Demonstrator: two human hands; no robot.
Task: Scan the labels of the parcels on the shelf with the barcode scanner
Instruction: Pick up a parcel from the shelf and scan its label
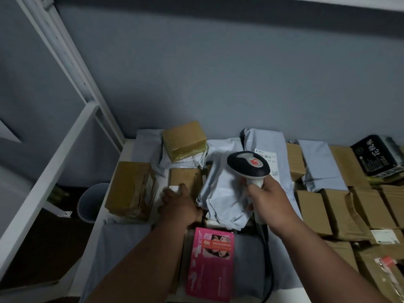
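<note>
Head view is showing your right hand (267, 201) reaching in from five o'clock, its fingers wrapping the pale handle of the barcode scanner (249, 166), whose dark head is tipping away from you, over the parcels toward twelve o'clock. A black cable (267, 254) is trailing from the handle back toward six o'clock. Your left hand (177, 204) is stretching in from seven o'clock with its fingers extended and loosely spread, resting on a white label (172, 189) on a small brown box (185, 177); it is holding nothing. Directly under the scanner a crumpled grey mailer bag (220, 193) is lying between your two hands, and at one o'clock of the scanner head a white shipping label (267, 159) with a printed code is peeking out on another grey bag. A pink box (211, 262) is sitting between your forearms at six o'clock. Brown cartons (349, 208) are packing the shelf tightly toward three o'clock, touching one another. At nine o'clock a taped brown parcel (132, 189) is standing close to the white shelf edge (99, 217), beyond which the surface is dropping off to a grey bin (91, 202) on the floor. At twelve o'clock the grey wall is closing off the back of the shelf.
</note>
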